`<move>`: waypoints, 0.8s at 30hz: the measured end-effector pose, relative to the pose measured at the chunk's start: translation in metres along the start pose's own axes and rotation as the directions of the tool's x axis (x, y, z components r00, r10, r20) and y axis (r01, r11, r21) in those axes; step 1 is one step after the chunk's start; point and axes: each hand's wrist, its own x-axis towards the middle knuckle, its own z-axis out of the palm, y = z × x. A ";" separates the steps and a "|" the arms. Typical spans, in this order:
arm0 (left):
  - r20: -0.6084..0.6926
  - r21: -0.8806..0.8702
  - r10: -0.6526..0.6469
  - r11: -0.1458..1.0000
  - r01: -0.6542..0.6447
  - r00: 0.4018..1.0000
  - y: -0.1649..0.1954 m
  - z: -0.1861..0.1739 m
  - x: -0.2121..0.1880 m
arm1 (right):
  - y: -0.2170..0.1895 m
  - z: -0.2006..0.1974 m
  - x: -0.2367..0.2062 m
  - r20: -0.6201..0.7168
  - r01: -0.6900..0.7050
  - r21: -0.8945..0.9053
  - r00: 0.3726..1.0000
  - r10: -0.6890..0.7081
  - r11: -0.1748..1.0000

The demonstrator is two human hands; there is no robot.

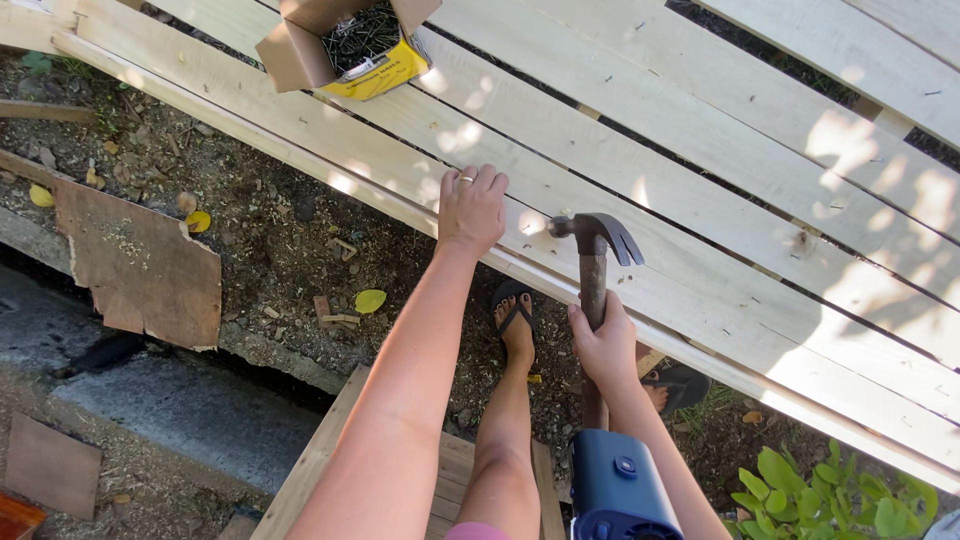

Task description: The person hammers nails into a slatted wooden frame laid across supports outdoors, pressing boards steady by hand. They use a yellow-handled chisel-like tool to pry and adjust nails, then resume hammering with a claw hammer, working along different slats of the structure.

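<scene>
Leftmost, an open cardboard box of nails (350,45) sits far on the pale planks (700,150). Nearer, the left hand (470,208) presses flat, fingers loose, while the right hand (604,345) clasps the hammer (594,255), head touching wood.

Bare planks (700,150) beyond nail box (350,45)

Claw hammer (593,262): dark metal head, worn rusty-brown handle, held upright-ish, head over the near edge of pale wooden planks (640,180), claw pointing right. Planks run diagonally, light unpainted wood, gaps between, nail heads dotted along them, dappled with sunlight.
</scene>
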 end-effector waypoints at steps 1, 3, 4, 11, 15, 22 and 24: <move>-0.002 -0.001 0.009 1.000 -0.009 1.000 -0.001 0.001 0.000 | 0.000 0.000 0.000 0.007 -0.017 0.004 1.000 0.017 1.000; -0.034 0.002 0.030 1.000 -0.030 0.999 -0.001 0.001 0.000 | 0.001 -0.002 0.002 0.013 -0.038 0.018 0.999 0.038 0.999; -0.048 0.003 0.040 0.999 -0.040 0.998 0.000 0.002 -0.001 | 0.002 -0.003 0.003 0.021 -0.045 0.032 0.999 0.044 0.998; 0.037 0.025 -0.007 1.000 0.006 0.999 0.006 0.002 -0.005 | 0.022 -0.005 0.011 0.026 -0.021 -0.059 0.999 0.023 0.998; 0.106 0.042 -0.073 0.997 0.069 0.992 0.008 0.006 -0.029 | 0.036 0.010 0.007 -0.064 0.248 -0.322 0.957 -0.283 0.913; 0.007 -0.089 -0.252 0.964 0.252 0.968 0.033 0.022 -0.074 | 0.035 0.009 0.006 -0.005 0.121 -0.411 0.991 -0.135 0.903; 0.051 -0.065 -0.244 0.967 0.247 0.968 0.038 0.025 -0.070 | 0.032 -0.003 0.007 -0.028 0.182 -0.348 0.979 -0.204 0.920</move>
